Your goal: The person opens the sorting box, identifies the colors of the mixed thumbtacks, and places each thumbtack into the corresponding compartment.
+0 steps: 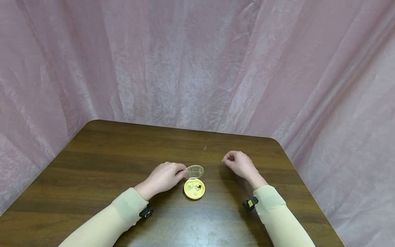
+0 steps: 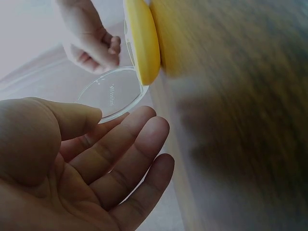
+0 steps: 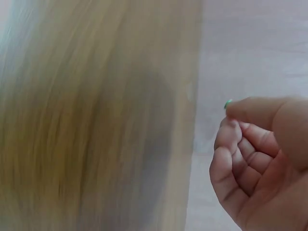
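Observation:
A round yellow case (image 1: 194,196) lies on the table with its clear lid (image 1: 195,171) raised at the back. Several tiny pieces, some dark and some pale, sit inside it. My left hand (image 1: 163,178) pinches the lid's left edge between thumb and index finger; in the left wrist view, the other fingers of the left hand (image 2: 110,163) spread loosely below the lid (image 2: 113,94). Off to the right of the case, my right hand (image 1: 242,165) is raised over the table. Between thumb and index fingertips it pinches a tiny green piece (image 3: 228,103), mostly covered by the fingers.
The brown wooden table (image 1: 123,151) reaches to a pink curtain (image 1: 185,68) behind it and at the sides. A small pale mark (image 1: 205,147) shows on the tabletop beyond the case. A dark camera (image 1: 250,204) is strapped at the right wrist.

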`<move>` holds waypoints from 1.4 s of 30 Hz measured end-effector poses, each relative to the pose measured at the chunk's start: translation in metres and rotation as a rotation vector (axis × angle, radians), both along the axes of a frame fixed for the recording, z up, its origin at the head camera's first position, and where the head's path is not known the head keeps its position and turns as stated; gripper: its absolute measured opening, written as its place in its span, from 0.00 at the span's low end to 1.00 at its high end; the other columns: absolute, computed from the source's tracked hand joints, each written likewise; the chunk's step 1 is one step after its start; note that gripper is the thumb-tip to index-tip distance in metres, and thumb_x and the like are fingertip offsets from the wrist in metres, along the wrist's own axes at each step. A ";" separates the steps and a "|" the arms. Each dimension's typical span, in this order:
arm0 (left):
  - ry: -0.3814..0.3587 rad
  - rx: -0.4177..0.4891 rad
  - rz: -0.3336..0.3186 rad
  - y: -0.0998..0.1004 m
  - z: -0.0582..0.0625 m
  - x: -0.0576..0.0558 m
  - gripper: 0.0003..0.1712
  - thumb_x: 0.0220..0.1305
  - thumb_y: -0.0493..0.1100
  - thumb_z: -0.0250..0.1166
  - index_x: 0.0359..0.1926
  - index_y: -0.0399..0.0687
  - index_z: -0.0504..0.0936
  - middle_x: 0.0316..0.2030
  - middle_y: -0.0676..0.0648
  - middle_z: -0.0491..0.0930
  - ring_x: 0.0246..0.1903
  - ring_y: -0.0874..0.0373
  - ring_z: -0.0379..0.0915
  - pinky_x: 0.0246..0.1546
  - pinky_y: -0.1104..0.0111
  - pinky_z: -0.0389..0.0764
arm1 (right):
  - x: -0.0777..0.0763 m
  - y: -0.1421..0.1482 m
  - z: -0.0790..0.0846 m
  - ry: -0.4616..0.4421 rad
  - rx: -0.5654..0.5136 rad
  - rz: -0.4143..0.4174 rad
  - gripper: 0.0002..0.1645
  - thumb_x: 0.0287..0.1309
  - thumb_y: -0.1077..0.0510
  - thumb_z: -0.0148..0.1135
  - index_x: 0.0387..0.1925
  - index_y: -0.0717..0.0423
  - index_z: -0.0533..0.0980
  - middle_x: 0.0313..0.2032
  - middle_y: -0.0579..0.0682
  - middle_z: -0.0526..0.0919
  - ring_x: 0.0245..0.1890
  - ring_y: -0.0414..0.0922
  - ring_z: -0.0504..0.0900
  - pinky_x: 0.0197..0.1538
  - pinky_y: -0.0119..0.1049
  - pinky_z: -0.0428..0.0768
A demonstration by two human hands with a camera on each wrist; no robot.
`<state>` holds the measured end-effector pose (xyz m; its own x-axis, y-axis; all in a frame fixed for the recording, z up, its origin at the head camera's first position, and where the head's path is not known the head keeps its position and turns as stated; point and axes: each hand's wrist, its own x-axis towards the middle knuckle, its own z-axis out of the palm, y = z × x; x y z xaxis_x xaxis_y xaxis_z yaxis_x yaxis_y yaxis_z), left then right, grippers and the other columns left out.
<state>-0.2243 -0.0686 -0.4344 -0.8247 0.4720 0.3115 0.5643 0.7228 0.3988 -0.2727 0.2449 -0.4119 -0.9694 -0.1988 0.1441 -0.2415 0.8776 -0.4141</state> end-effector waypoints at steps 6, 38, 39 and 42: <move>-0.006 -0.001 -0.003 -0.001 0.001 0.000 0.09 0.71 0.51 0.60 0.37 0.59 0.86 0.25 0.66 0.74 0.24 0.66 0.69 0.29 0.67 0.70 | 0.016 -0.014 0.012 -0.205 -0.487 0.053 0.11 0.64 0.51 0.65 0.40 0.54 0.81 0.27 0.48 0.78 0.27 0.43 0.77 0.36 0.40 0.76; -0.022 -0.006 0.019 -0.012 0.003 0.006 0.09 0.72 0.50 0.60 0.40 0.58 0.87 0.27 0.65 0.77 0.23 0.66 0.69 0.29 0.67 0.71 | 0.070 -0.051 0.038 -0.696 -1.310 0.747 0.12 0.74 0.63 0.44 0.38 0.56 0.75 0.30 0.47 0.68 0.30 0.42 0.66 0.39 0.35 0.65; -0.022 -0.006 0.018 -0.013 0.004 0.006 0.09 0.71 0.49 0.60 0.40 0.57 0.87 0.27 0.65 0.77 0.23 0.66 0.69 0.30 0.66 0.71 | 0.071 -0.051 0.039 -0.683 -1.290 0.732 0.11 0.74 0.63 0.45 0.38 0.57 0.75 0.30 0.47 0.69 0.30 0.42 0.66 0.39 0.35 0.65; -0.019 -0.004 0.018 -0.013 0.005 0.006 0.09 0.71 0.49 0.60 0.40 0.57 0.87 0.28 0.65 0.78 0.24 0.66 0.69 0.30 0.66 0.71 | 0.073 -0.053 0.040 -0.609 -1.168 0.653 0.07 0.71 0.63 0.51 0.39 0.59 0.75 0.30 0.48 0.71 0.29 0.43 0.68 0.38 0.35 0.67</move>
<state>-0.2185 -0.0820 -0.4296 -0.8386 0.4586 0.2940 0.5439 0.7342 0.4064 -0.2000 0.1915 -0.3718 -0.7238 -0.6759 0.1387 0.0127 -0.2140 -0.9768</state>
